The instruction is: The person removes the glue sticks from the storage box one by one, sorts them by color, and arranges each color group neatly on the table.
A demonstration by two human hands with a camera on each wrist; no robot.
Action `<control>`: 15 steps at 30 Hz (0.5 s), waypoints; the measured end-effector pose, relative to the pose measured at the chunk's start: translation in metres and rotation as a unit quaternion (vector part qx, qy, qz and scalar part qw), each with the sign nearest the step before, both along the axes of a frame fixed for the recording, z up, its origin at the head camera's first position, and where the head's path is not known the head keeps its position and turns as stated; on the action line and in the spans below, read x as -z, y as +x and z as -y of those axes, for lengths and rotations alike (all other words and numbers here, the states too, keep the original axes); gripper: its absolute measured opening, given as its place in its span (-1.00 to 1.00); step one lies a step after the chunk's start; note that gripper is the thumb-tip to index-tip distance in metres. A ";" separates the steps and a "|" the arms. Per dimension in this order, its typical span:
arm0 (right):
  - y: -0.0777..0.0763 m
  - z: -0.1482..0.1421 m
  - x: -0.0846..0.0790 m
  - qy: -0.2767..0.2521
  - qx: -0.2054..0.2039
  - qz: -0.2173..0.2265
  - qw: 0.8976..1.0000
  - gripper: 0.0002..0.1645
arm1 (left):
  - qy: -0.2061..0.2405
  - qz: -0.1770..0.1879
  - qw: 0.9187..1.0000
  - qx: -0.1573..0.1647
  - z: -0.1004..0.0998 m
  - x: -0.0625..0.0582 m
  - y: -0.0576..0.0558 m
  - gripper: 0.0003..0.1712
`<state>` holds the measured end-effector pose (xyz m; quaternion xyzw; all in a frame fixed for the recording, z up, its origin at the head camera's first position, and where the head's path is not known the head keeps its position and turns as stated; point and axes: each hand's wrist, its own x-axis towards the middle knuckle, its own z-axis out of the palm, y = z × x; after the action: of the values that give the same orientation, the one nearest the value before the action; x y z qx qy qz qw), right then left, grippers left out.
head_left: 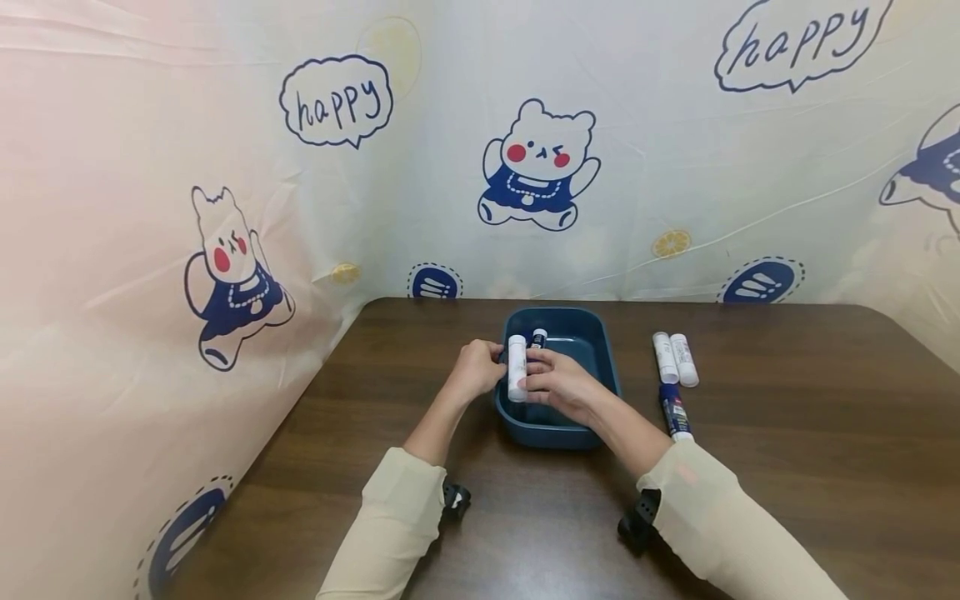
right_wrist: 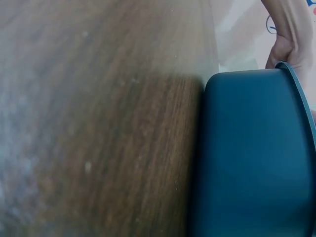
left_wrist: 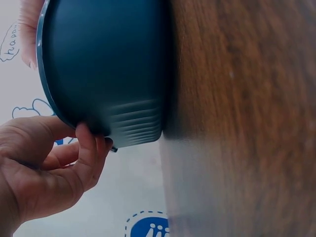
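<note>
A dark blue rectangular bin (head_left: pixel 555 437) stands on the table. My left hand (head_left: pixel 476 369) grips its left rim, and in the left wrist view the fingers (left_wrist: pixel 86 153) curl over the edge. Above the bin, my right hand (head_left: pixel 564 385) holds a white glue stick (head_left: pixel 517 368) upright between thumb and fingers. Behind it, inside the bin, a navy glue stick with a white end (head_left: pixel 538 338) partly shows. The right wrist view has mainly the bin's outer wall (right_wrist: pixel 256 153), with the right hand's hold out of sight there.
Right of the bin, two white glue sticks (head_left: pixel 664 358) lie side by side on the brown wooden table (head_left: pixel 787 417). A navy glue stick (head_left: pixel 675 410) lies just in front of them, near the right forearm. A printed cloth (head_left: pixel 637 150) hangs behind the table.
</note>
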<state>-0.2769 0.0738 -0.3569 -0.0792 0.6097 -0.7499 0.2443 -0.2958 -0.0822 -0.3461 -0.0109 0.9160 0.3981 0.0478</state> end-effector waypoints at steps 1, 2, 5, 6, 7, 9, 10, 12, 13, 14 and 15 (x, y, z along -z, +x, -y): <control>0.000 0.000 0.000 -0.002 0.000 0.000 1.000 -0.21 | -0.001 -0.002 1.000 0.001 0.000 0.000 0.000 -0.56; 0.000 0.000 0.000 -0.005 0.000 0.001 1.000 -0.21 | -0.002 -0.004 1.000 0.001 0.000 0.001 0.000 -0.56; 0.000 -0.001 -0.001 -0.013 0.001 0.003 1.000 -0.19 | -0.004 -0.011 1.000 0.004 0.000 0.002 -0.001 -0.56; 0.000 -0.002 -0.002 -0.016 0.001 0.004 1.000 -0.19 | -0.006 -0.013 1.000 0.004 0.000 0.002 -0.001 -0.57; 0.000 -0.002 -0.002 -0.019 0.001 0.005 1.000 -0.19 | -0.007 -0.014 1.000 0.005 0.000 0.002 -0.001 -0.57; 0.000 -0.003 -0.003 -0.023 0.000 0.006 1.000 -0.18 | -0.008 -0.015 1.000 0.005 0.000 0.002 -0.001 -0.57; 0.000 -0.003 -0.003 -0.025 -0.001 0.006 1.000 -0.18 | -0.009 -0.016 1.000 0.005 0.000 0.002 -0.001 -0.57; 0.000 -0.004 -0.004 -0.029 -0.003 0.009 1.000 -0.18 | -0.013 -0.018 1.000 0.006 0.000 0.002 -0.002 -0.57; 0.000 -0.005 -0.004 -0.031 -0.004 0.009 0.999 -0.17 | -0.014 -0.020 1.000 0.007 0.000 0.002 -0.002 -0.57; 0.000 -0.005 -0.004 -0.033 -0.005 0.009 0.999 -0.17 | -0.015 -0.022 1.000 0.007 0.000 0.002 -0.002 -0.57; 0.000 -0.006 -0.004 -0.035 -0.007 0.009 0.999 -0.17 | -0.016 -0.023 1.000 0.009 0.000 0.002 -0.002 -0.57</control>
<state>-0.2771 0.0799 -0.3526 -0.0847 0.5806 -0.7696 0.2520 -0.2980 -0.0825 -0.3484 0.0052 0.9231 0.3835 0.0301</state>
